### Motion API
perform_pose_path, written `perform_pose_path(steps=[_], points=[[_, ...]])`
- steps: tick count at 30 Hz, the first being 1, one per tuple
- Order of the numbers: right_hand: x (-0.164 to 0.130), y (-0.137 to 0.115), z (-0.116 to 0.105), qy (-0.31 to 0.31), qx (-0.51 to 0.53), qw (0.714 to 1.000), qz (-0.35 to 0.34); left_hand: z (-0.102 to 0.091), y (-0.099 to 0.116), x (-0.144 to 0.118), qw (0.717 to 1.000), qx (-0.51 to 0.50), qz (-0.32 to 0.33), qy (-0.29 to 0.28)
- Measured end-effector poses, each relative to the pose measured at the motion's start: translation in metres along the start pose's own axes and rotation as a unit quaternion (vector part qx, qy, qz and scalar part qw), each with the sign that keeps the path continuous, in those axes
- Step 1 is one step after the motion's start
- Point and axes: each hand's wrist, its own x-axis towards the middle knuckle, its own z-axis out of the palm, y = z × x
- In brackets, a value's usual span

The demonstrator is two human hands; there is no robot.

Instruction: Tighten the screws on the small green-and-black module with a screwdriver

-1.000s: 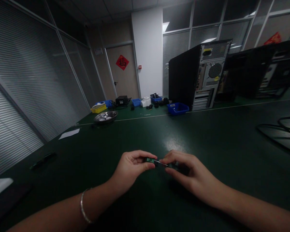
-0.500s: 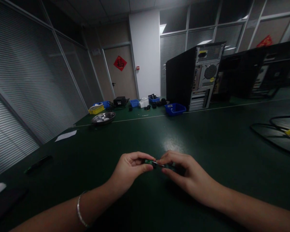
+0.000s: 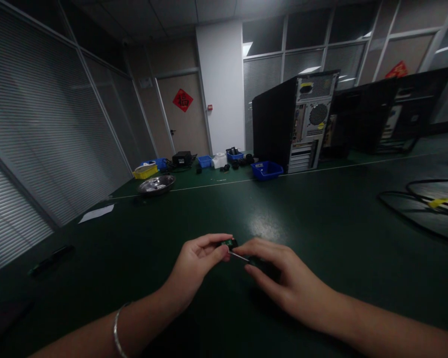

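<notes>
Left hand (image 3: 194, 263) pinching green part (image 3: 229, 243), blue bin (image 3: 267, 170) beyond

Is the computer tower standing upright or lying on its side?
Upright: the computer tower stands on the green table, its rear panel with fan grille facing the camera.

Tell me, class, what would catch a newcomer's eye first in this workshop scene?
First, the two bare hands at the near edge of the dark green table: the left hand pinches a small green circuit board, and the right hand holds a thin screwdriver to it. Behind stands an upright black computer tower, rear panel showing, with a blue bin at its foot.
</notes>
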Motion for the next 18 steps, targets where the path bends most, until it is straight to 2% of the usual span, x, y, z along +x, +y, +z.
perform_pose_path(steps=[9,15,18], points=[[0.0000,0.0024,-0.0007,0.020,-0.004,1.000,-0.017,-0.0021,-0.0004,0.0000,0.999,-0.046,-0.003,-0.022],[-0.0006,0.0056,0.0004,0.013,-0.002,1.000,-0.025,-0.0006,-0.0016,-0.0009,0.998,-0.030,-0.008,-0.050],[-0.0010,0.0061,-0.0002,0.018,-0.013,1.000,-0.021,0.0004,-0.0007,-0.0001,0.999,-0.031,0.018,-0.021]])
